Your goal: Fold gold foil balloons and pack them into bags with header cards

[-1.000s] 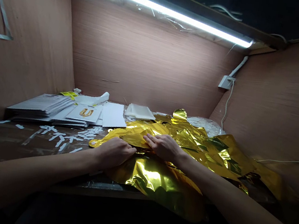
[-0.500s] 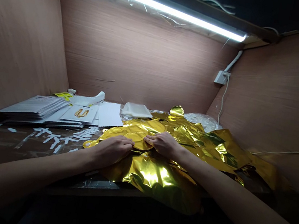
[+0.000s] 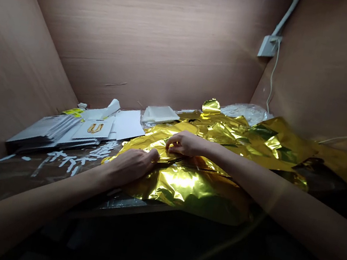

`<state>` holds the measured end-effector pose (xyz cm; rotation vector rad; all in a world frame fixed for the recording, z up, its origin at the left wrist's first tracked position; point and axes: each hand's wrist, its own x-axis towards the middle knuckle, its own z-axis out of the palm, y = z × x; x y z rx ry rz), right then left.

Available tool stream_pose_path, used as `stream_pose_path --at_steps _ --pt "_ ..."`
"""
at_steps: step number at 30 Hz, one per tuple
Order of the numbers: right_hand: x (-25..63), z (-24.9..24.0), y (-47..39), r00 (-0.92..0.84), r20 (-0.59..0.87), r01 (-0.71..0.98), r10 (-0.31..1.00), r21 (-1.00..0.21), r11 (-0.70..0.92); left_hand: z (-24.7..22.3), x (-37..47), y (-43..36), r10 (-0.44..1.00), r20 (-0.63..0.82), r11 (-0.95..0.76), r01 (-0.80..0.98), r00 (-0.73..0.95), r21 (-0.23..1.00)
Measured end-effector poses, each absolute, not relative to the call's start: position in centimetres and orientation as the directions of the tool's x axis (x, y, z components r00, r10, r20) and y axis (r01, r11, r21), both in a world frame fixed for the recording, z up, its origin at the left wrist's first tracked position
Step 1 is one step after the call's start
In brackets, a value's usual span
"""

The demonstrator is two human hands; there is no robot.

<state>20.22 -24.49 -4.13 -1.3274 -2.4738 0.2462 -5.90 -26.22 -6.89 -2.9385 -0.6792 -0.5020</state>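
Flat gold foil balloons (image 3: 184, 185) lie in a shiny, crumpled pile on the table in front of me. On the left side of the nearest ones rests my left hand (image 3: 134, 163), its fingers curled around the foil and its thumb on top. My right hand (image 3: 183, 143) is bent over the middle of the pile, thumb and fingertips pinching the foil of the same balloon. The fingertips of my left hand are partly hidden. A dark gap shows between the foil layers just below my hands.
Left of the pile are stacked white cards (image 3: 42, 128), a card with a gold U picture (image 3: 94, 128) and scattered white strips (image 3: 68, 160). Behind lie a white packet (image 3: 160, 113) and a clear plastic bag (image 3: 246, 111). Wooden walls enclose the table; a cable (image 3: 273, 75) hangs at right.
The view has tilted down, so the lamp has left the picture. My right hand has lifted slightly off the flat foil with its fingers more bent; my left thumb has risen.
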Motion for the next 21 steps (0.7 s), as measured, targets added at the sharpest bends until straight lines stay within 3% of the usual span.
stream_pose_path --at_steps 5,8,11,14,17,21 --pt "21.8 -5.9 -23.9 -0.531 0.147 0.734 0.834 -0.412 0.540 -6.0 -7.3 -24.6 0.422 0.336 -0.904 0.419 0.842 0.084" --pt "22.9 -6.0 -23.6 -0.575 0.134 0.684 0.807 -0.462 0.565 -4.5 -8.7 -22.6 0.447 0.290 -0.870 0.335 0.847 0.363" --pt "23.1 -6.1 -23.1 -0.618 0.126 0.672 0.776 -0.428 0.605 -3.1 -9.5 -20.9 0.583 0.203 -0.677 0.332 0.786 0.657" --pt "22.9 -6.3 -22.8 -0.627 0.133 0.671 0.767 -0.409 0.619 -2.5 -8.5 -19.8 0.701 0.207 -0.479 0.236 0.682 0.845" --pt "22.8 -6.3 -23.0 -0.614 0.155 0.664 0.774 -0.429 0.612 -2.2 -5.9 -19.3 0.700 0.194 -0.401 0.153 0.687 0.903" --pt "22.9 -6.2 -23.5 -0.572 0.160 0.680 0.804 -0.455 0.574 -1.6 -2.0 -18.9 0.654 0.022 -0.340 0.267 0.757 0.902"
